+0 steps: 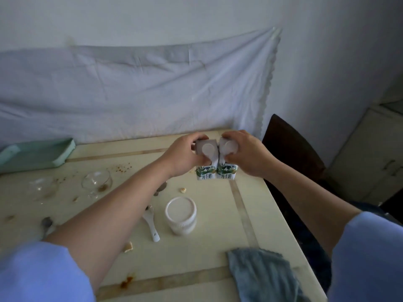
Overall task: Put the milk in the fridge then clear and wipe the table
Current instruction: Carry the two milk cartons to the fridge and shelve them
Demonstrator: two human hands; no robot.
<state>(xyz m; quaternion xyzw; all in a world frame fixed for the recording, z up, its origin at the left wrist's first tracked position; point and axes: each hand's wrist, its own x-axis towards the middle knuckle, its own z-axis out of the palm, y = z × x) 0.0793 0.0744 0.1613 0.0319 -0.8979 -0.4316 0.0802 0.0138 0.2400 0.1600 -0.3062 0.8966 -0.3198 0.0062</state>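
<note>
Cream table point(250, 192) with darker inlaid bands, set against a white wall draped with a creased sheet point(130, 88). Two milk cartons point(214, 171), touching side by side, stand at the far right of the table. The left hand point(185, 153) is closed around the left carton's top, the right hand point(246, 153) around the right one's. Crumbs and brown stains mark the surface. Glass bowl point(97, 182) at left, lidded jar point(181, 214) centre, blue-grey cloth point(261, 277) near right, green tray point(37, 155) far left.

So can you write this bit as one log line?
step: grab milk | left hand: on left carton | right hand: on right carton | table: dirty
</note>
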